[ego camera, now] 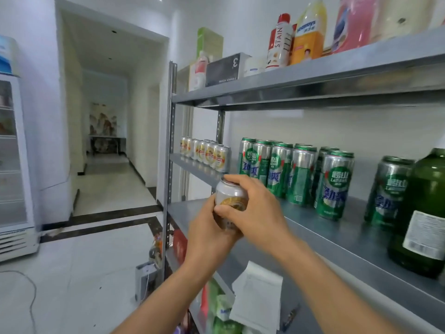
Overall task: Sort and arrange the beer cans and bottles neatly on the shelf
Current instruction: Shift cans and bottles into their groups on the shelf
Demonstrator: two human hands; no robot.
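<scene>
Can [231, 201] is upright in mid-air just off the shelf [337, 242] edge. It's in a two-handed grip: left hand [209, 227] cups it low, right hand [255, 208] wraps the side and rim. The matching gold cans [207, 154] stand further left and back, on the left hand's side, so it probably goes there. Count: about six gold in front, at least seven green cans [296, 174], one bottle [423, 213].

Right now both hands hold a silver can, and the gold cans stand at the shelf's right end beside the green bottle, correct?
No. The head view shows the gold cans at the left end of the shelf; green cans stand beside the green bottle. The left hand and right hand do hold the silver can.
</scene>
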